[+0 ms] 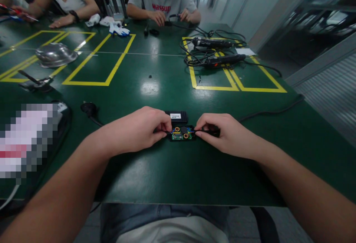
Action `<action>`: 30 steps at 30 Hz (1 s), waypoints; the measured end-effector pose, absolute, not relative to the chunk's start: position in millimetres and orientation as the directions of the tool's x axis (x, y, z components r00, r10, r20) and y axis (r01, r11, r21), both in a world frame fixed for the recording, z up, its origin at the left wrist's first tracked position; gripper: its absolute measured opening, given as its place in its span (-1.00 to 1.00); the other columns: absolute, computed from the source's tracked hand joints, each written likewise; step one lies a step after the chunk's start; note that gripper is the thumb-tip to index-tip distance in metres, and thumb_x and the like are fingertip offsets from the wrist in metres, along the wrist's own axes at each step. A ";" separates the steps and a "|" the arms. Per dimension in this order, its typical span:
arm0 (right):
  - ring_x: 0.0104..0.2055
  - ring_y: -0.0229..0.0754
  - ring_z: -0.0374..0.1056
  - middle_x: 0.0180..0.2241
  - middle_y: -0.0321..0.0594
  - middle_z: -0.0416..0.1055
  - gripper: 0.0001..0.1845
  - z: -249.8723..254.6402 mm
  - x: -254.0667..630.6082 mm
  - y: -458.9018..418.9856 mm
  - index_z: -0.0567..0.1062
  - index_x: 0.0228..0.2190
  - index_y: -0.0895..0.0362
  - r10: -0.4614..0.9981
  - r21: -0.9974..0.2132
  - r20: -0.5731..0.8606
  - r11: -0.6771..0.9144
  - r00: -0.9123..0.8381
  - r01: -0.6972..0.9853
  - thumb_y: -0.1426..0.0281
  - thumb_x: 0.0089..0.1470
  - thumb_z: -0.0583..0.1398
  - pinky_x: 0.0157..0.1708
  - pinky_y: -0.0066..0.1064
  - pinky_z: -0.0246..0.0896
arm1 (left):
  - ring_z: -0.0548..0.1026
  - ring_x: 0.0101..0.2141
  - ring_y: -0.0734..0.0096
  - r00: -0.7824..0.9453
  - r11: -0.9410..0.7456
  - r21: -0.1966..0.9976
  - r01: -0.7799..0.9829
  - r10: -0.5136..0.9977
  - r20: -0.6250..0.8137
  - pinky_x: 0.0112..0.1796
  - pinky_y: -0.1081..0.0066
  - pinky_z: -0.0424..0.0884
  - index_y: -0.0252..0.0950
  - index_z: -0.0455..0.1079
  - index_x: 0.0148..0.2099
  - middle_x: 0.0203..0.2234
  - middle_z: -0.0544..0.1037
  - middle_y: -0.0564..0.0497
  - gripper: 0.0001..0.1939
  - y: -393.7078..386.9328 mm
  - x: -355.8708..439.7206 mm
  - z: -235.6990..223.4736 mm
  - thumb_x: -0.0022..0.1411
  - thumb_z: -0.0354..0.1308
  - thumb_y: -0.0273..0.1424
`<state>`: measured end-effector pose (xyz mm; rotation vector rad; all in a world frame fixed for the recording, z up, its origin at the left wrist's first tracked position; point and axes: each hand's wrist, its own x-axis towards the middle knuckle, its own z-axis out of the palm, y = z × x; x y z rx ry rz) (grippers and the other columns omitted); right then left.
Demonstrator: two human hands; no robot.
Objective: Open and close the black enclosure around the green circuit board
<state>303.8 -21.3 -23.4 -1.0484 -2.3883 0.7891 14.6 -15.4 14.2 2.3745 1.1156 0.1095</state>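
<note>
A small circuit board [182,133] with copper-wound coils and coloured wires lies in an open black case half on the green table, between my two hands. My left hand [147,129] pinches the black cable at the case's left end. At the right end, my right hand [219,133] has thumb and fingers closed on the other black cable [210,132]. Just behind the case sits a black cover [178,116] with a white printed label. A black power plug [89,108] rests left of my left hand, its cord running toward that hand.
Black screwdriver-like power tools [222,60] with tangled cables lie at the back right. A metal bowl [56,55] and a dark metal part [36,82] are at left, near a blurred-out object [27,139]. Yellow tape [108,78] marks the table [155,176]. Co-workers sit opposite.
</note>
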 end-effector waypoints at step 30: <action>-0.26 -0.11 0.44 -0.19 -0.19 0.56 -0.72 -29.0 302.9 -22.8 0.56 -0.05 0.05 0.723 -0.595 0.262 0.642 -0.639 0.483 0.37 0.21 0.41 -0.25 -0.28 0.39 | 0.68 -0.03 0.18 0.720 -0.638 0.482 0.601 0.693 0.020 0.03 0.28 0.53 -0.23 0.64 0.17 -0.03 0.71 -0.06 -0.63 -20.7 24.3 5.0 0.33 0.41 -0.43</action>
